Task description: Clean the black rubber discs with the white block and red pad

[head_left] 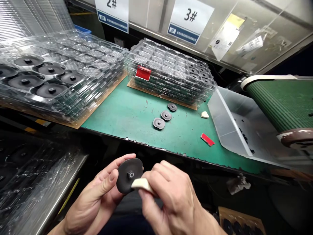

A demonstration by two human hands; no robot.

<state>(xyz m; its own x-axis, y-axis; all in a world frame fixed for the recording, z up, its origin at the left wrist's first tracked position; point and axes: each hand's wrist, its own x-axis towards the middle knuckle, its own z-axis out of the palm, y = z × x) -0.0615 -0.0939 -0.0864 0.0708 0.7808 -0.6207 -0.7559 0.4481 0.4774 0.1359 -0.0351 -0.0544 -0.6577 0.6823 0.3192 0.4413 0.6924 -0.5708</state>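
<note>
Tilted toward me, a black round disc (124,182) with a small raised hub is gripped by its edge in my left hand (97,192). The thumb lies on the near side and the fingers are behind it. My right hand (171,192) pinches a cream-white wedge-shaped piece (143,184), its tip against the lower right of the disc's face. Both hands are in front of the green table's edge. Beyond them on the table (117,120) lie three smaller-looking dark discs (158,123) in a slanting row.
Stacked clear trays (168,65) stand at the back, and another stack (80,81) with black discs at the left. A translucent bin (230,127) sits at the right beside a green conveyor belt (281,101). A red strip (207,139) and a white chunk (204,114) lie nearby.
</note>
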